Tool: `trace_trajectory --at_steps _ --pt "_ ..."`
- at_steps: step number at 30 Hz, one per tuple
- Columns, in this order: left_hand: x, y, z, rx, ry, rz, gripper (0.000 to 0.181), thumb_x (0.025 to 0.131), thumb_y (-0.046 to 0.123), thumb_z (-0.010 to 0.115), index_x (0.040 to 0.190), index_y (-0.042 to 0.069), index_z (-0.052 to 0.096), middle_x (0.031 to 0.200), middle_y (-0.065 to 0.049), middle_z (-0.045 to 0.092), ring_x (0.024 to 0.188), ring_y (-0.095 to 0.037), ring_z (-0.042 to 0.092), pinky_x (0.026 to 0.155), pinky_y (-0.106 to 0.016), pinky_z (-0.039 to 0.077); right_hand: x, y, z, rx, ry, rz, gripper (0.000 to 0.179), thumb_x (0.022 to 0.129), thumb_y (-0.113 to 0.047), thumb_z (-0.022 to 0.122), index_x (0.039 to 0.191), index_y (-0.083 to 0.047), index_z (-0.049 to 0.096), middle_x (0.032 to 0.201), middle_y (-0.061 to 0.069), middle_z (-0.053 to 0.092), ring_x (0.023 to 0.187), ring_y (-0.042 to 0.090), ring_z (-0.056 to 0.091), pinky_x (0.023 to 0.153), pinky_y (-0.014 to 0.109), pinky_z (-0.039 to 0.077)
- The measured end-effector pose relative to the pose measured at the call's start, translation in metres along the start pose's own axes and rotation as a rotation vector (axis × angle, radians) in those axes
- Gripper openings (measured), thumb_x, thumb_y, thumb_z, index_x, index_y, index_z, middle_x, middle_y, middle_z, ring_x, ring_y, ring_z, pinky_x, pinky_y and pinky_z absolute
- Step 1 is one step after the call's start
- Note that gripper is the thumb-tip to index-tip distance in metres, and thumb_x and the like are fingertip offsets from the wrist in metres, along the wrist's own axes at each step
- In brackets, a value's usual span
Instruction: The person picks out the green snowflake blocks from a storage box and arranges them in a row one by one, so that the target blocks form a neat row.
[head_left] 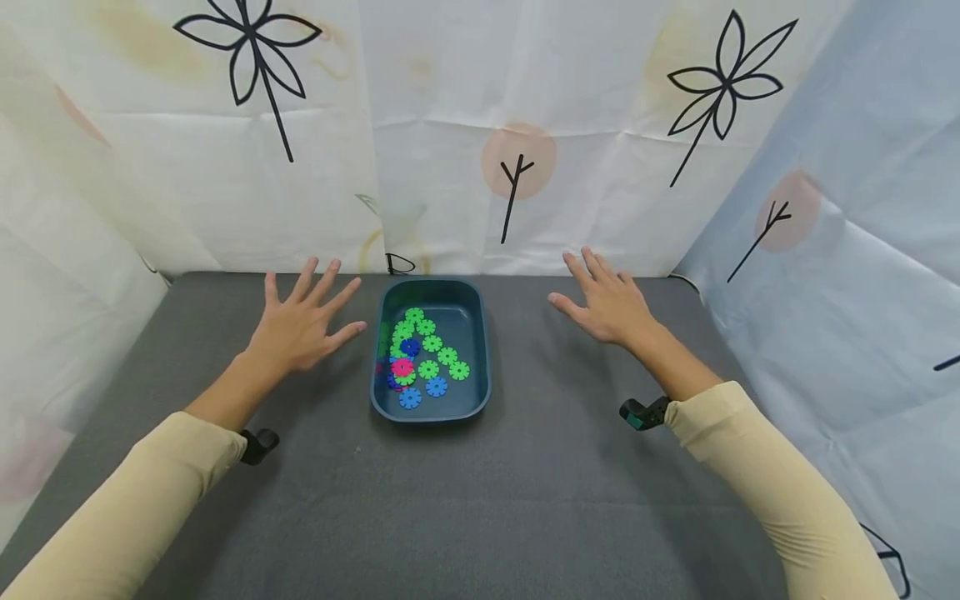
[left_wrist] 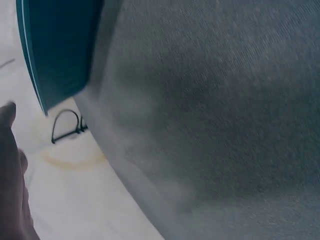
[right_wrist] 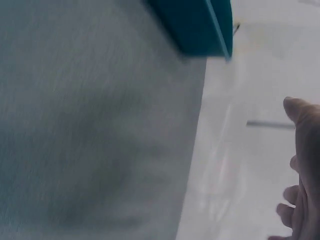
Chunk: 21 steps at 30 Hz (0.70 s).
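A dark blue tray [head_left: 470, 400] stands near the back of the grey table, between my two hands. Inside it lie several flower-shaped plastic discs: green discs [head_left: 428, 369], light blue discs [head_left: 410, 398], a dark blue disc [head_left: 409, 347] and a pink disc [head_left: 402, 367]. My left hand [head_left: 294, 327] hovers left of the tray with fingers spread, holding nothing. To the tray's right, my right hand [head_left: 606, 303] is held out with straight fingers and nothing in it. Each wrist view catches only part of a hand and an outer wall of the tray [left_wrist: 60, 45].
Grey cloth covers the table [head_left: 480, 517]. A white patterned curtain [head_left: 442, 192] hangs right behind its back edge, and further curtains [head_left: 862, 292] close off both sides. Small dark cameras [head_left: 643, 413] are worn on the wrists.
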<state>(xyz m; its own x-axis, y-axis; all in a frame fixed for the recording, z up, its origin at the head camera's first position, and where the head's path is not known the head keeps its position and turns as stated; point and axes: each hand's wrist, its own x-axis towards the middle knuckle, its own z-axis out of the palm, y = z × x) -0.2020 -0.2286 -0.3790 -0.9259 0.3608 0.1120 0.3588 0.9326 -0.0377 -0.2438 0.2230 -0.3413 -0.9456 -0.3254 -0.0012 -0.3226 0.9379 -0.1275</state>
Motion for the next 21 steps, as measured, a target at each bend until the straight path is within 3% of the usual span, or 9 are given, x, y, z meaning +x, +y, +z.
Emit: trace_trajectory --at_steps 4,8,13,21 --pt "0.002 0.012 0.000 -0.011 -0.091 0.087 0.076 0.099 0.065 0.039 0.159 0.020 0.027 0.166 -0.012 0.012 0.153 -0.036 -0.001 0.109 -0.075 0.000 -0.002 -0.019 -0.004 0.101 -0.043 -0.053 0.082 0.100 -0.058 0.045 0.162 -0.019 0.008 0.166 0.016 0.012 0.149 0.038 0.020 0.114 0.062 0.022" --pt "0.004 0.020 0.003 -0.023 -0.172 0.132 0.078 0.097 0.067 0.040 0.159 0.021 0.026 0.166 -0.011 0.015 0.152 -0.037 0.004 0.109 -0.075 0.003 -0.003 -0.035 -0.009 0.254 -0.127 -0.057 0.086 0.098 -0.059 0.050 0.162 -0.025 0.003 0.164 0.013 0.020 0.144 0.040 0.033 0.109 0.062 0.031" --pt "0.003 0.025 0.009 -0.003 -0.183 0.150 0.079 0.096 0.069 0.041 0.158 0.022 0.029 0.165 -0.011 0.020 0.151 -0.039 0.010 0.109 -0.075 0.005 0.000 -0.047 -0.011 0.443 -0.243 -0.096 0.087 0.099 -0.054 0.054 0.162 -0.023 0.003 0.160 0.019 0.029 0.144 0.037 0.033 0.110 0.060 0.032" --pt "0.001 0.029 0.011 -0.029 -0.189 0.203 0.077 0.096 0.065 0.048 0.157 0.020 0.032 0.164 -0.009 0.023 0.150 -0.039 0.015 0.109 -0.075 0.006 0.002 -0.062 -0.010 0.732 -0.409 -0.141 0.079 0.101 -0.040 0.056 0.161 -0.017 0.011 0.161 0.018 0.026 0.147 0.033 0.029 0.114 0.054 0.030"
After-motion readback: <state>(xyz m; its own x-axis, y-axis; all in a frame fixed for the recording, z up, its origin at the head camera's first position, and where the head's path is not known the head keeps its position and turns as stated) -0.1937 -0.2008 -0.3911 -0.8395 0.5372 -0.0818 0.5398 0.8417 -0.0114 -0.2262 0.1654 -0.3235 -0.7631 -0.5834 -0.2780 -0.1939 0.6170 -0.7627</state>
